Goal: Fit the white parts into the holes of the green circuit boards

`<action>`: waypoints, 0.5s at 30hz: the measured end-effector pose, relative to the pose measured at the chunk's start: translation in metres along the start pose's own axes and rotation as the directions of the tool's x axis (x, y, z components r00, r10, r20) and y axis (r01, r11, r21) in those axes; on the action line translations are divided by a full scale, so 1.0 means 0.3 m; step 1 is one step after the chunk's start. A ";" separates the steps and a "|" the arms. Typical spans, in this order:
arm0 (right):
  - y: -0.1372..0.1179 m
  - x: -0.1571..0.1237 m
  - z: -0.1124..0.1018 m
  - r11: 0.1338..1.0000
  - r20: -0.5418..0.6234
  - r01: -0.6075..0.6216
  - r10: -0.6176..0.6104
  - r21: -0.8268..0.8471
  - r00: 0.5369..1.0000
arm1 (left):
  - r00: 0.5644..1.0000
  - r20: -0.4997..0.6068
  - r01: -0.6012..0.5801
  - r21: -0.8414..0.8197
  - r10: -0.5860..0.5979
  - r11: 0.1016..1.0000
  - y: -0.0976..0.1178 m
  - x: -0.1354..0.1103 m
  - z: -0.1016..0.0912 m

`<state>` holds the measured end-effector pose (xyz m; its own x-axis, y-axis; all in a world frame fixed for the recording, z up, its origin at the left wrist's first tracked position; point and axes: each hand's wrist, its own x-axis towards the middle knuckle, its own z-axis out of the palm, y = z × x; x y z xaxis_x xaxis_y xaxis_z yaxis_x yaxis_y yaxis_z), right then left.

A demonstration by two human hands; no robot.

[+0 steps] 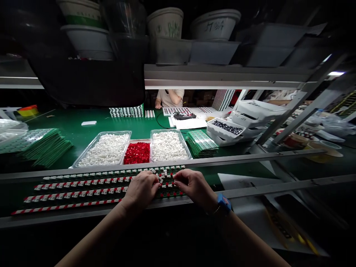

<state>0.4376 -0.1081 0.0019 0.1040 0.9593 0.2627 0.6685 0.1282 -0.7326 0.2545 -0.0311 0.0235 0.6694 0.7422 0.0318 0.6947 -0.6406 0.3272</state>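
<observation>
Two pinches at a row of white connectors [167, 172]
Left hand [141, 190], right hand [194, 188] — both grips closed, any held part too small to tell

Two bare forearms, the left forearm [94, 241] and the right forearm [247, 237], come in from the bottom edge of the view and darken into shadow toward the elbows. They end in 2 bare hands, the left hand [141, 190] and the right hand [194, 186]. The only visible thing worn sits on the right wrist: a bright blue watch [224, 203] with a chunky, squared case. Just beside it runs a thin bracelet [213, 212], too small to make out in detail.
</observation>
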 end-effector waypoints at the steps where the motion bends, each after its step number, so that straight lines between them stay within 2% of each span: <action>1: 0.005 -0.003 -0.003 1.000 0.003 -0.007 0.007 0.000 1.000 | 1.000 0.001 0.005 -0.004 -0.005 1.000 -0.002 0.004 0.001; 8: 0.004 -0.011 0.000 0.998 0.040 0.001 0.001 -0.069 0.999 | 1.000 -0.010 -0.016 -0.013 0.016 1.000 -0.016 0.024 0.015; 15: -0.012 -0.025 0.026 0.984 0.064 0.061 -0.051 -0.168 0.997 | 0.986 -0.146 -0.087 -0.063 0.077 0.994 -0.047 0.009 0.024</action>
<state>0.4285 -0.1138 -0.0023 0.0227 0.9655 0.2593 0.7879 0.1424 -0.5990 0.2484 -0.0216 0.0121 0.6753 0.7115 0.1943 0.6159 -0.6889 0.3821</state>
